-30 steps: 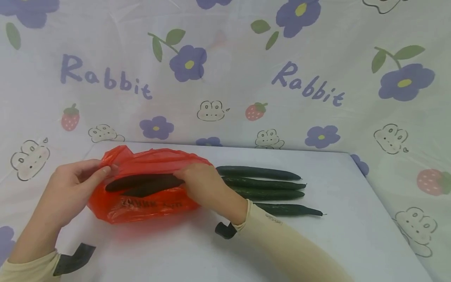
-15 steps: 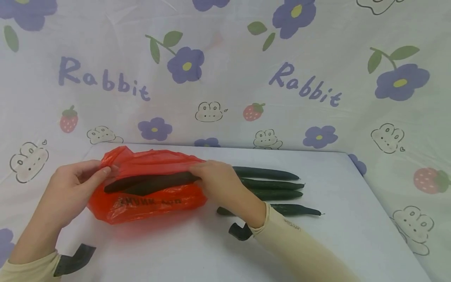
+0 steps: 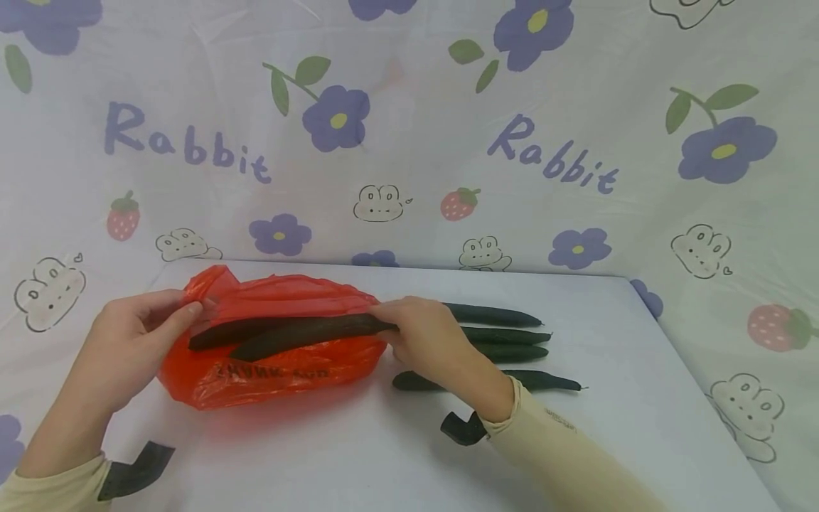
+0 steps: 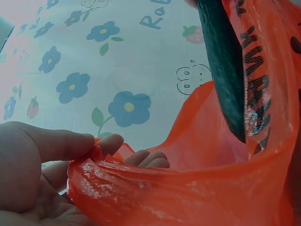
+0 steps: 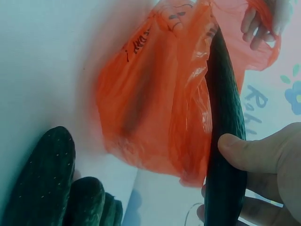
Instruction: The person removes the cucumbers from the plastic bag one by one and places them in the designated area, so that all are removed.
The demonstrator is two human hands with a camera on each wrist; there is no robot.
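Note:
A red plastic bag [image 3: 301, 295] with dark lettering lies on its side at the left of the table, mouth gaping. My left hand [image 3: 131, 348] pinches the rim between thumb and fingers, as the left wrist view also shows of the bag [image 4: 188, 197]. My right hand [image 3: 435, 348] grips the right end of a long dark green cucumber [image 3: 313, 334], whose body lies across the bag's opening. In the right wrist view thumb and fingers wrap this cucumber [image 5: 225, 103] alongside the bag wall. Behind it, a second cucumber [image 3: 220, 332] shows inside the bag, partly covered.
Several cucumbers [image 3: 512, 313] lie roughly side by side right of the bag, partly behind my right hand and forearm. The nearest cucumber [image 3: 544, 380] lies slightly apart. A patterned cloth [image 3: 409, 142] hangs behind the white table [image 3: 307, 462].
My right hand has moved to the right, drawing the cucumber partly out past the bag's right side. The left hand has stayed at the bag's rim.

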